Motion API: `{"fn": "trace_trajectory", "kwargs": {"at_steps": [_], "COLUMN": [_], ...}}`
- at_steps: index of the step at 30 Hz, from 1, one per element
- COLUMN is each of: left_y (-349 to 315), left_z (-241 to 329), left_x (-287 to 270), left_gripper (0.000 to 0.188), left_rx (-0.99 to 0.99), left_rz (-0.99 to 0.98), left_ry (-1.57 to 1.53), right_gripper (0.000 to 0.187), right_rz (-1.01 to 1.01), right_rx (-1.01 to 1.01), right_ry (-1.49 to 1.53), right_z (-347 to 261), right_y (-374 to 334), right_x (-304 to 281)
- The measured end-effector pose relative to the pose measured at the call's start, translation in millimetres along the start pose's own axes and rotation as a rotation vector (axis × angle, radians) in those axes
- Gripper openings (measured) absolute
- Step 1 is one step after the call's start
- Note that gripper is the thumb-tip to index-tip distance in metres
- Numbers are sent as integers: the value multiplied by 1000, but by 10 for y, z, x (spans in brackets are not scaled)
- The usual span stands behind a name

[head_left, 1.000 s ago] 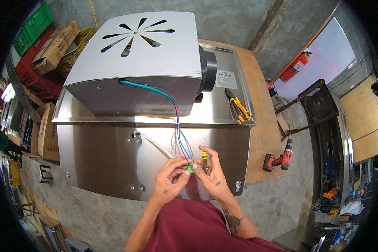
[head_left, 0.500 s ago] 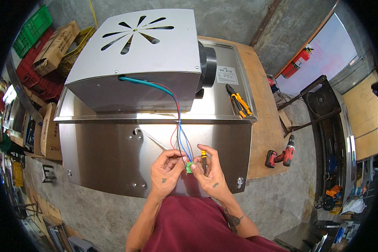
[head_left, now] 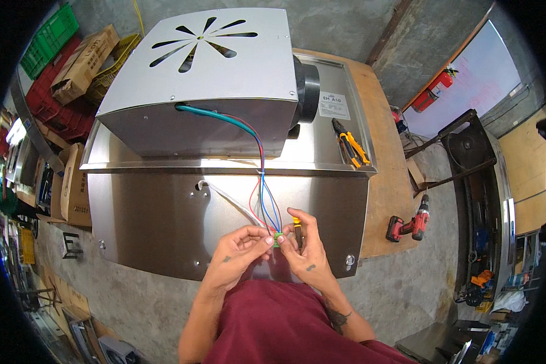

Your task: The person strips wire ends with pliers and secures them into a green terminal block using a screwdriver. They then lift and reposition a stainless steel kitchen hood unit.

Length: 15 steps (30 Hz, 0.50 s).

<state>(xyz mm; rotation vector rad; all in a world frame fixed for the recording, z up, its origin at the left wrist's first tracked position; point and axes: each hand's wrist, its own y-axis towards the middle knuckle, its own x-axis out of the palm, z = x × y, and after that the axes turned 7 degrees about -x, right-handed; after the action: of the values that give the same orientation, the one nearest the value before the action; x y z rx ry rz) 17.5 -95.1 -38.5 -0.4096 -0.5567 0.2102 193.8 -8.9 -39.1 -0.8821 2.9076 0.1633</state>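
Observation:
In front of me, a small green terminal block (head_left: pixel 278 240) sits between my fingertips, with red and blue wires (head_left: pixel 264 197) running down into it. My left hand (head_left: pixel 239 253) pinches at its left side, where the fingers partly hide the wire ends. On the right side, my right hand (head_left: pixel 306 255) grips the block between thumb and fingers. A screwdriver (head_left: pixel 296 225) with a yellow and black handle is also tucked in my right hand, upright against the raised index finger. The wires come from a teal sleeve (head_left: pixel 221 117) leaving a grey metal fan housing (head_left: pixel 188 130).
The housing, with a black round outlet (head_left: pixel 309 91), stands on a stainless steel hood (head_left: pixel 142 212). Yellow-handled pliers (head_left: pixel 351 145) lie on the hood's right side. A white cable (head_left: pixel 227 199) emerges from a hole. A red cordless drill (head_left: pixel 411 224) rests on the wooden board (head_left: pixel 387 182).
My left fingers have shifted right, closer against the terminal block, and the black wire beside them no longer stands out. The right hand keeps its grip. The view has shifted slightly.

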Motion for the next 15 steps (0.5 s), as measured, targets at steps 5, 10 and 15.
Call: {"fn": "trace_trajectory", "kwargs": {"at_steps": [5,10,15], "left_y": [29,21,7], "left_z": [11,74,105], "left_x": [65,79,51], "left_gripper": [16,16,18], "left_rx": [92,182,190], "left_rz": [136,177,157], "left_ry": [0,45,144], "right_gripper": [55,54,58], "right_rz": [-18,-24,-38], "right_rx": [30,15,-32], "right_ry": [60,86,-16], "right_z": [-60,-41,-31], "right_y": [-20,-43,-45], "right_x": [-22,-20,-13]}}
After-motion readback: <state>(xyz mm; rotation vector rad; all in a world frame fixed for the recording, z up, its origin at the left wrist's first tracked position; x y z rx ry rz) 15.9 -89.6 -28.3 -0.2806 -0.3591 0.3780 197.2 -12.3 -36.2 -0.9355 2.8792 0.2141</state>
